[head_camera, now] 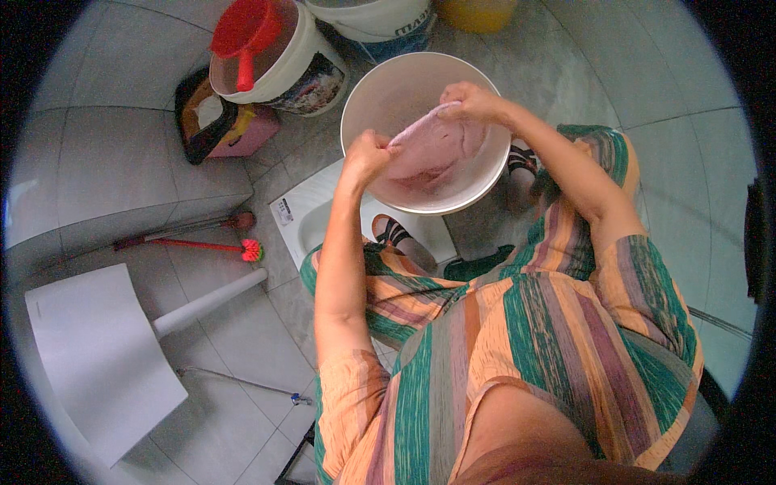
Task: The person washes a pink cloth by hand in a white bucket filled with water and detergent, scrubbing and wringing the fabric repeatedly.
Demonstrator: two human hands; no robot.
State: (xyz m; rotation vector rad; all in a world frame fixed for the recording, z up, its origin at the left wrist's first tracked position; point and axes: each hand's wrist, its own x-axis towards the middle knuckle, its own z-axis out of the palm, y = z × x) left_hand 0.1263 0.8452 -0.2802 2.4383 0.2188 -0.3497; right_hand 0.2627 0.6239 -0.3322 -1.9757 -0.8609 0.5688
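Observation:
Stretched between my two hands is a pale pink cloth [439, 142], its upper edge taut and its lower part hanging into a large white bucket [388, 91]. My left hand [368, 154] pinches one corner over the bucket's near left side. The other end is gripped by my right hand [471, 102], higher up and over the right part of the bucket. Darker, wet-looking folds show low on the cloth. What lies at the bucket's bottom is partly hidden behind it.
A white pail [291, 91] with a red dipper [248, 36] across its rim stands at the upper left, beside a pink bin [257, 130]. Another white bucket [388, 24] and a yellow container [479, 12] are behind. A squat toilet pan [315, 209] lies below; toilet brushes [206, 244] and a white cistern [103, 357] are left.

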